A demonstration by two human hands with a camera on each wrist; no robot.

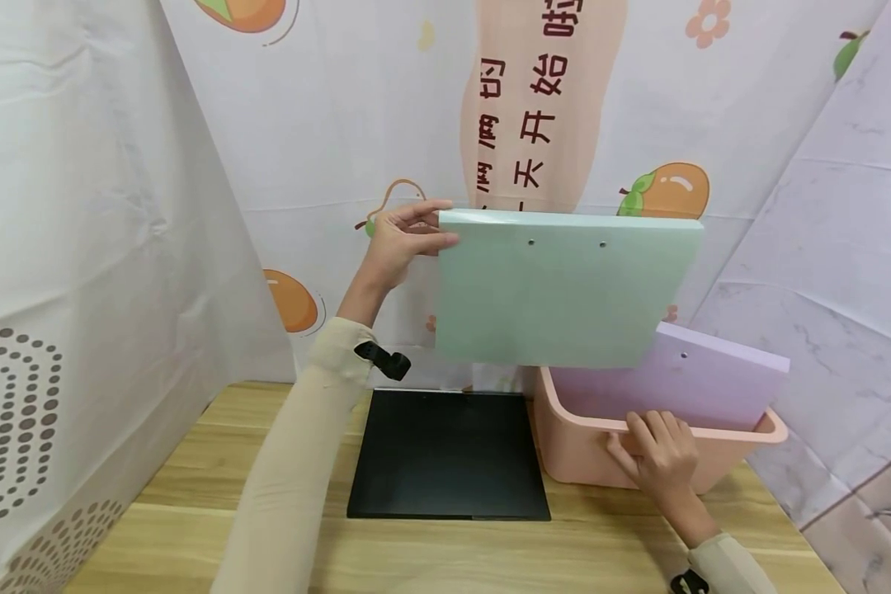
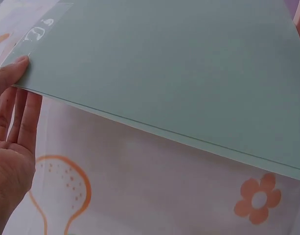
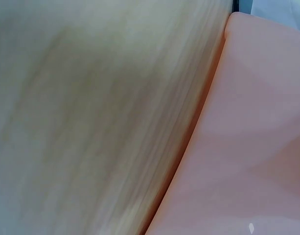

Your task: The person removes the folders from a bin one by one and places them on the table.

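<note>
My left hand (image 1: pixel 399 246) pinches a pale green file folder (image 1: pixel 549 289) by its upper left corner, thumb in front and fingers behind. The folder hangs in the air with two small rivets near its top edge. In the left wrist view the thumb presses on the green cover (image 2: pixel 154 73) beside a clear strip. On the front rim of a pink plastic bin (image 1: pixel 579 450), my right hand (image 1: pixel 662 458) grips with curled fingers. Inside that bin a purple file folder (image 1: pixel 713 379) leans upright, partly behind the green one. The right wrist view shows only the bin's wall (image 3: pixel 247 137) and wood.
A black file folder (image 1: pixel 449 454) lies flat on the wooden table (image 1: pixel 215 487), just left of the bin. Behind the table hangs a white printed curtain (image 1: pixel 356 107), close to the green folder. More cloth hangs along the left and right sides.
</note>
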